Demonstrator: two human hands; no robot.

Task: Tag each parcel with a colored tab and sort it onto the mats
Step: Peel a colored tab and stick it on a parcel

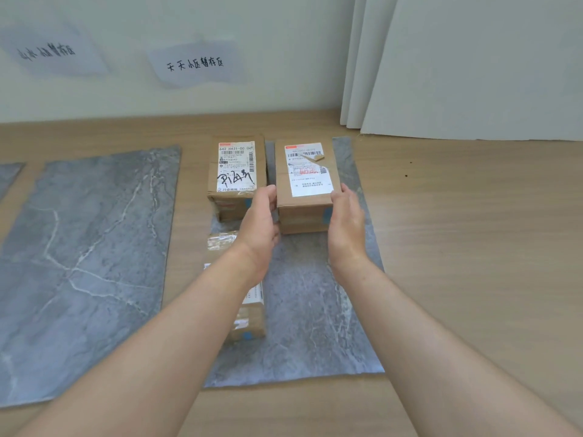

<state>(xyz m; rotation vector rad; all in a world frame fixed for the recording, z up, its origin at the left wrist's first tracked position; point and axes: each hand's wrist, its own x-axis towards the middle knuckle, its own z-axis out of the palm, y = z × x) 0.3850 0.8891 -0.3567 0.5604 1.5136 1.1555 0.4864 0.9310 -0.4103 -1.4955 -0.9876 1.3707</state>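
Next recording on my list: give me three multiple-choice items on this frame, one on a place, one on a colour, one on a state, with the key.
1. The parcel between the left hand and right hand lies: A on the left mat; B on the right mat, beside the scribbled parcel; C on bare floor.
2. The tabs on the parcels are: A red; B blue; C yellow.
3. That parcel's label is: A torn; B intact; C missing.
Key: 1 B, marbled mat under it, scribbled parcel at its left; 2 B, blue patches on the front faces; 3 A, a flap is ripped up.
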